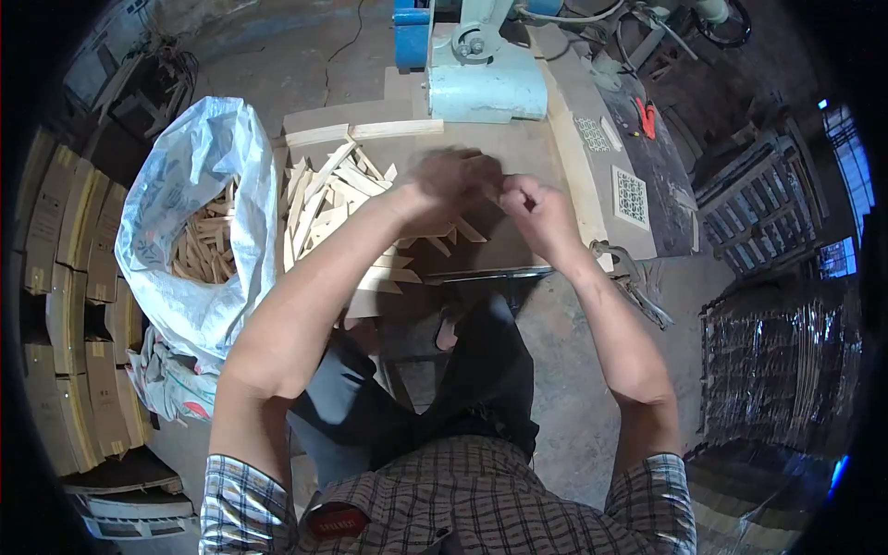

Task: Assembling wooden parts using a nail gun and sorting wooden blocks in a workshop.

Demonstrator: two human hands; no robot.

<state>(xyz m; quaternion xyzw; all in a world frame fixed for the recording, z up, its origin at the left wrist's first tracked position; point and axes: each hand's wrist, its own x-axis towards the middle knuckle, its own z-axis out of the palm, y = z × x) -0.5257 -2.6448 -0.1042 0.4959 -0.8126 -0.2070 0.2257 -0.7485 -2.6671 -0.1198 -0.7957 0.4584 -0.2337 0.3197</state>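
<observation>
Both my hands meet above the brown work surface [518, 148], in front of a pale green machine [487, 91]. My left hand [453, 176] is smeared by motion, so its fingers cannot be made out. Close beside it, my right hand [539, 211] has its fingers curled in toward the thumb. Whatever it may hold is hidden or too small to tell. A loose pile of pale wooden strips [319, 208] lies to the left, partly behind my left forearm.
A white woven sack [162, 277] of wooden pieces [205, 245] stands at the left, near stacked cardboard boxes [69, 213]. On the right side lie a patterned cut-out panel [631, 197], red-handled pliers [646, 118] and a metal clamp [629, 277]. Slatted racks [768, 199] stand further right.
</observation>
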